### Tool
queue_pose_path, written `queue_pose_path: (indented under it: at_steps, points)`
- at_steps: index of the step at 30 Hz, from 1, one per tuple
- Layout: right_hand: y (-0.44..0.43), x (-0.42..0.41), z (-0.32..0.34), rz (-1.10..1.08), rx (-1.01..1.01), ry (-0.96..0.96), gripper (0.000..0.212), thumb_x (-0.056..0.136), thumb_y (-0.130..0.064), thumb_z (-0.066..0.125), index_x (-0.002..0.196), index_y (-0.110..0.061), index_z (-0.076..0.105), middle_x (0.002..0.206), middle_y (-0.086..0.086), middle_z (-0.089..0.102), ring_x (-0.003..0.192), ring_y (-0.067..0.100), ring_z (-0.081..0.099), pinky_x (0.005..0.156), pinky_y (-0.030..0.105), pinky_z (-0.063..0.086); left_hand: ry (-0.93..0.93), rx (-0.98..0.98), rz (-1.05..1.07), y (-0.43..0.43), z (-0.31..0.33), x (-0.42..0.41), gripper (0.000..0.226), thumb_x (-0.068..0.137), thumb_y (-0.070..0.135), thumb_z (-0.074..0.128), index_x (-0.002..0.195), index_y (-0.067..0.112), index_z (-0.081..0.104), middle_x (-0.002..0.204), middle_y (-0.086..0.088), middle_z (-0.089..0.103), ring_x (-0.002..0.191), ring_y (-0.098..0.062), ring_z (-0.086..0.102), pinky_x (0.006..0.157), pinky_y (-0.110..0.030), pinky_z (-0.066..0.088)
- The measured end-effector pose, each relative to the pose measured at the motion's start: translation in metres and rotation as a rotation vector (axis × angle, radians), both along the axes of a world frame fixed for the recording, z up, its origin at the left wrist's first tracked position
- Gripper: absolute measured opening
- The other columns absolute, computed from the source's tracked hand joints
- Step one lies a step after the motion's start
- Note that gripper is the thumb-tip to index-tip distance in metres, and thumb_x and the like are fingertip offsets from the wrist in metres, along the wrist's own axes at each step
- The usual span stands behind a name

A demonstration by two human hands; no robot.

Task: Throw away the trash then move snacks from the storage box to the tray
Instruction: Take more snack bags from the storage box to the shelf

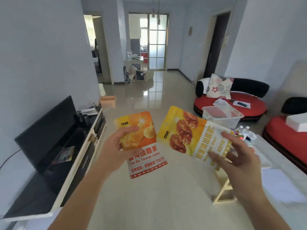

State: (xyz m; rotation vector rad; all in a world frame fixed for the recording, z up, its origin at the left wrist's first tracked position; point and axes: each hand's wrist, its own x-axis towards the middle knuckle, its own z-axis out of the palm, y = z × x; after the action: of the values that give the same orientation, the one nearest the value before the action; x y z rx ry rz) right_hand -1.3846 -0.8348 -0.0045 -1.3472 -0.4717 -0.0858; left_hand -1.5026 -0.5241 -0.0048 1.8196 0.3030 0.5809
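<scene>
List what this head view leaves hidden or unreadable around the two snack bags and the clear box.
All in the head view:
1. Front of the cashew bag: partly covered by the left hand.
2. Lower end and some print of the walnut bag: hidden by the right hand.
3. Contents of the clear box: blurred; the walnut bag covers its lower left corner.
4. The table at right: blurred, cut by the edge; small items beside the bottles unidentifiable, no tray discernible.
</scene>
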Motion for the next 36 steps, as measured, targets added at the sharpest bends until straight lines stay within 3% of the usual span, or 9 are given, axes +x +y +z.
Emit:
queue_pose_path:
  at_steps: [4, 7, 14, 18, 27, 36]
  points:
    - [-0.042, 0.027, -0.001, -0.156, 0.001, 0.017, 0.057, 0.073, 0.011, 0.078, 0.121, -0.017, 0.067, 0.120, 0.004, 0.069, 0.098, 0.017, 0.074, 0.068, 0.029, 0.063, -0.025, 0.022, -0.154, -0.023, 0.004, 0.077, 0.068, 0.067, 0.005, 0.094, 0.112, 0.051, 0.072, 0.126, 0.031, 0.063, 0.113, 0.003, 0.064, 0.094, -0.041, 0.060]
    - [-0.068, 0.048, -0.007, -0.259, 0.005, 0.031, 0.056, 0.072, 0.010, 0.078, 0.120, -0.017, 0.067, 0.117, -0.003, 0.071, 0.101, 0.019, 0.074, 0.072, 0.034, 0.064, -0.036, -0.017, -0.262, -0.040, -0.001, 0.134, 0.068, 0.066, 0.003, 0.094, 0.111, 0.049, 0.073, 0.127, 0.029, 0.065, 0.112, 0.001, 0.067, 0.094, -0.041, 0.060]
    - [-0.083, 0.111, -0.023, -0.446, -0.035, 0.028, 0.057, 0.075, 0.010, 0.077, 0.123, -0.019, 0.067, 0.125, -0.004, 0.069, 0.104, 0.016, 0.073, 0.071, 0.025, 0.062, -0.033, -0.004, -0.458, -0.053, -0.017, 0.260, 0.066, 0.069, 0.005, 0.093, 0.112, 0.050, 0.072, 0.120, 0.033, 0.066, 0.109, 0.001, 0.068, 0.085, -0.032, 0.062]
    - [-0.062, 0.160, -0.023, -0.529, -0.018, 0.030, 0.056, 0.075, 0.013, 0.076, 0.120, -0.021, 0.068, 0.123, -0.002, 0.070, 0.102, 0.017, 0.074, 0.070, 0.025, 0.062, -0.029, -0.005, -0.521, -0.032, -0.022, 0.333, 0.064, 0.070, 0.006, 0.093, 0.114, 0.047, 0.072, 0.116, 0.036, 0.065, 0.107, 0.003, 0.067, 0.079, -0.025, 0.062]
    - [-0.022, 0.264, -0.027, -0.703, 0.011, 0.067, 0.057, 0.074, 0.009, 0.077, 0.121, -0.022, 0.069, 0.122, -0.002, 0.072, 0.101, 0.021, 0.075, 0.067, 0.029, 0.063, 0.017, 0.013, -0.627, 0.015, -0.014, 0.493, 0.066, 0.070, 0.008, 0.094, 0.112, 0.053, 0.071, 0.120, 0.036, 0.065, 0.112, -0.002, 0.066, 0.091, -0.038, 0.061]
    - [-0.009, 0.396, -0.060, -0.782, 0.058, 0.122, 0.058, 0.071, 0.006, 0.078, 0.121, -0.021, 0.069, 0.122, -0.003, 0.071, 0.100, 0.020, 0.074, 0.072, 0.029, 0.063, 0.062, 0.043, -0.655, 0.008, -0.053, 0.632, 0.064, 0.071, 0.008, 0.093, 0.110, 0.054, 0.071, 0.117, 0.035, 0.065, 0.108, 0.004, 0.066, 0.078, -0.025, 0.061]
